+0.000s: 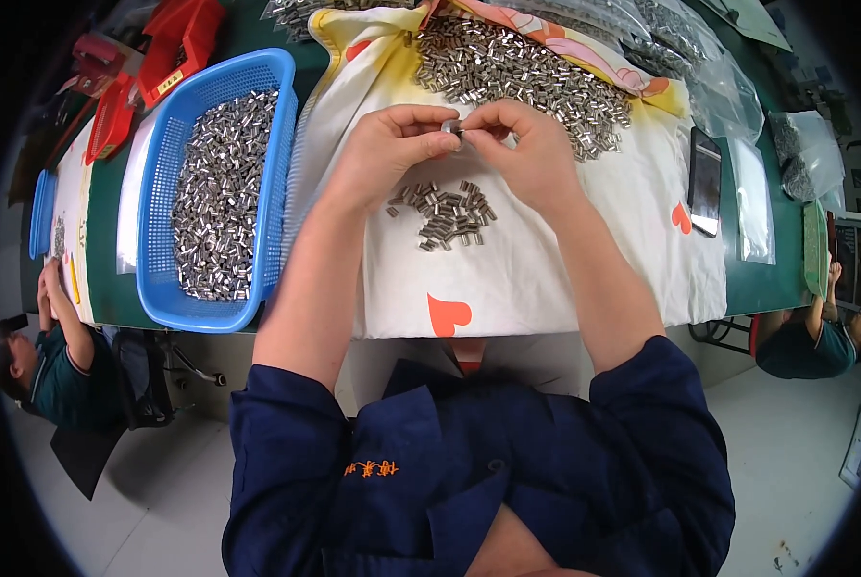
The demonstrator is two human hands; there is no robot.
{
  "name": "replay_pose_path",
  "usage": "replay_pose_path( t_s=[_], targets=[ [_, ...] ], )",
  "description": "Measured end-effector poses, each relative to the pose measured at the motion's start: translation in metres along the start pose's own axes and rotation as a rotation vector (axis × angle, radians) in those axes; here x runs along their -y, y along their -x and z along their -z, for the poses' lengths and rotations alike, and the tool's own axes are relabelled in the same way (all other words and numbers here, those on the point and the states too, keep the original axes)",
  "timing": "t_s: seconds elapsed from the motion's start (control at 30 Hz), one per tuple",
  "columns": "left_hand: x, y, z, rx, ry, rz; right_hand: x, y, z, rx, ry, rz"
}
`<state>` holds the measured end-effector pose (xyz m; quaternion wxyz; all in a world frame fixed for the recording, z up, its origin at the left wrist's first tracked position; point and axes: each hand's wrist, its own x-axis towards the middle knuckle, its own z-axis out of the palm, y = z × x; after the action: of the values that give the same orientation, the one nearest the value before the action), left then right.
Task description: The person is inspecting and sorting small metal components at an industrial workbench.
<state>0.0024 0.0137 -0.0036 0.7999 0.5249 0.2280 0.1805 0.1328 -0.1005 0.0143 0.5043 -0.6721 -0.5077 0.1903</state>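
My left hand (392, 144) and my right hand (522, 144) meet above the white cloth (536, 279), fingertips pinched together. Between them sits a small metal cylinder (452, 126), held by both thumbs and forefingers and partly covered by them. Below my hands lies a small pile of short silvery metal cylinders (447, 216). A larger heap of the same kind of cylinders (536, 77) spreads over the cloth beyond my fingers. To the left stands a blue plastic basket (281, 144) filled with many more of these pieces.
Red plastic bins (175, 48) stand at the far left. A phone (705, 183) lies at the cloth's right edge, beside clear plastic bags (752, 197). Bags of metal parts (675, 43) line the back. One person (65, 356) sits at left, another (815, 337) at right.
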Motion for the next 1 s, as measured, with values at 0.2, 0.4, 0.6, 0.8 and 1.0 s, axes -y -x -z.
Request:
replay_pose_path(
  t_s=[0.2,0.4,0.6,0.8,1.0],
  targets=[
    [0.001,0.001,-0.002,-0.033,-0.061,-0.023,0.004,0.001,0.0,-0.056,0.09,0.077],
    [-0.001,0.003,-0.001,-0.003,-0.052,-0.041,0.011,0.002,0.001,-0.013,0.078,0.036],
    [0.0,0.003,-0.004,-0.023,-0.134,-0.03,0.002,0.004,-0.004,-0.029,0.279,0.202],
    [-0.002,0.002,-0.002,-0.003,-0.157,-0.043,0.005,0.0,0.011,0.112,0.079,-0.041],
    [-0.004,0.005,-0.005,0.086,-0.202,0.001,-0.007,-0.005,0.019,0.206,-0.045,-0.22]
  ],
)
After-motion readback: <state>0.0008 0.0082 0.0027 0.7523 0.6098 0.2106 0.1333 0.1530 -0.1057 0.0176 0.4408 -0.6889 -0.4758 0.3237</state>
